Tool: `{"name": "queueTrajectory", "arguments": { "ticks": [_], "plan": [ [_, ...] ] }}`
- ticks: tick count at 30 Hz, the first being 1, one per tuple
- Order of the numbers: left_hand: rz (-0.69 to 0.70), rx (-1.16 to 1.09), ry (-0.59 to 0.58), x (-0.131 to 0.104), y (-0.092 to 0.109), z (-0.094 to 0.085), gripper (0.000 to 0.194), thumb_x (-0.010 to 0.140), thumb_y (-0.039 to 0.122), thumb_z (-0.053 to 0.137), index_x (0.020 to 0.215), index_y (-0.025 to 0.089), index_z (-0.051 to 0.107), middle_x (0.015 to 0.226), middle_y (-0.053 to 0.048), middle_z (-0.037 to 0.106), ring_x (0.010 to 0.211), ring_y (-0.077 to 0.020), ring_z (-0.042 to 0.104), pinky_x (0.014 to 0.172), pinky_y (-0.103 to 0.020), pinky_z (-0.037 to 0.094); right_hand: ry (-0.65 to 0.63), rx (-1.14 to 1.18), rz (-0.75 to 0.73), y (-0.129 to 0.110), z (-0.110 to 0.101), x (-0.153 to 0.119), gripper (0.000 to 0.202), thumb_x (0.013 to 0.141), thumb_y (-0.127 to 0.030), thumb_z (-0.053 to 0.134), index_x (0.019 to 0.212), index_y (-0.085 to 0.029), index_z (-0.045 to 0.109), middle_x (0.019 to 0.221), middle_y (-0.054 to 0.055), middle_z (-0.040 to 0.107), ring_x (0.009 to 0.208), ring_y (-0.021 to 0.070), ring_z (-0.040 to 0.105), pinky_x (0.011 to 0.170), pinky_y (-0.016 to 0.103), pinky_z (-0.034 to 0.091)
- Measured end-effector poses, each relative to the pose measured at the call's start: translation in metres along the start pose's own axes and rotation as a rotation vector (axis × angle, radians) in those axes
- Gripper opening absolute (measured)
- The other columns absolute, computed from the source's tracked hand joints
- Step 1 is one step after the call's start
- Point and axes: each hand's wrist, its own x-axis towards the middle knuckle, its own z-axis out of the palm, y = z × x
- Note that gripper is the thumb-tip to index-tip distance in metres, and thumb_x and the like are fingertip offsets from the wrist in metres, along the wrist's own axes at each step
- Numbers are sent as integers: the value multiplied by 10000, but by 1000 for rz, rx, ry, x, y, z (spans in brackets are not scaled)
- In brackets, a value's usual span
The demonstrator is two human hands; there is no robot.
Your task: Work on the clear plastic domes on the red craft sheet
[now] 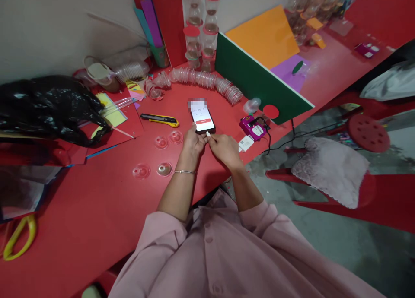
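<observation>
My left hand [193,141] is closed around the lower end of a smartphone [202,116]. Its lit screen shows a timer-like readout and a red button; the top is pixelated. At the phone's bottom edge, my right hand [225,147] pinches a small white plug-like piece [208,134]. Whether it sits in the phone's port I cannot tell. Left of the phone lies a yellow and black box cutter [160,119]. Clear domed plastic lids [141,171] rest near my left forearm, one of them [164,169] with brownish material in it.
Right of my hands are a purple box [252,127] with a black cable and a white card [246,143]. Behind stand a green board [256,77], a curved row of nested plastic cups [204,78] and stacked hourglass-like cups [193,43]. A black plastic bag [48,103] lies left.
</observation>
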Motion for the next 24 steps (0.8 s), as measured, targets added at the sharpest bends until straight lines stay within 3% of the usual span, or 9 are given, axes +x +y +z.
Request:
{"name": "queueTrajectory", "arguments": {
  "ticks": [6,16,19,24],
  "plan": [
    [64,-32,2,2,-5,1,372,1150,323,437,1318,125,704,894,-99,803,723,-169,763,846,-286,654,21,103,5,1,6,3,379,1079,-345,503,943,-246,843,945,95,815,870,249,709,699,312,348],
    [17,3,27,-3,-4,2,453,1164,416,404,1318,122,713,784,-64,771,657,-175,736,869,-339,644,139,366,75,16,21,15,445,1058,-386,524,760,-189,789,768,52,755,693,174,575,621,302,291],
    [36,-13,35,-5,-5,4,424,1164,377,412,1343,131,707,789,-57,773,642,-162,719,859,-318,638,137,439,77,12,23,12,467,1066,-468,544,793,-193,805,769,45,765,697,173,614,637,293,339],
    [70,-18,31,-4,-8,4,393,1160,338,434,1359,132,704,793,-55,769,598,-133,686,748,-240,614,142,458,70,7,23,11,294,1011,-364,635,890,-201,849,812,46,806,722,174,670,681,289,398]
  ]
}}
